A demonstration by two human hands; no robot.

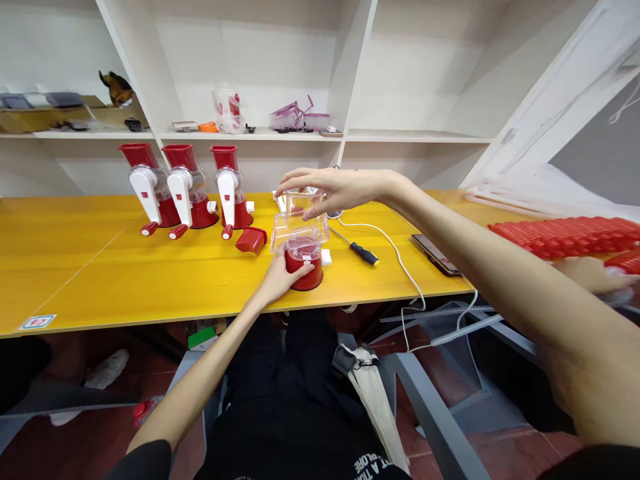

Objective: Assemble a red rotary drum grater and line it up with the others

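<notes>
A rotary grater body stands upright near the table's front edge, with a clear plastic housing (300, 233) above a red base (306, 273). My left hand (280, 277) is wrapped around the left and front of that base, thumb across it. Arched over the top of the clear housing is my right hand (330, 190), its fingers stretched out and thumb apart. Whether it touches the plastic I cannot tell. Just left of the housing lies a loose red hopper piece (251, 240). A screwdriver (364, 253) with a black and yellow handle rests to the right.
Assembled graters (233, 190) with white cranks stand at the back left. A phone (436, 255) and white cable (395, 250) lie to the right. Red netted material (570, 235) and another person's hand (587, 273) are at far right. White shelves (415, 137) rise behind the table.
</notes>
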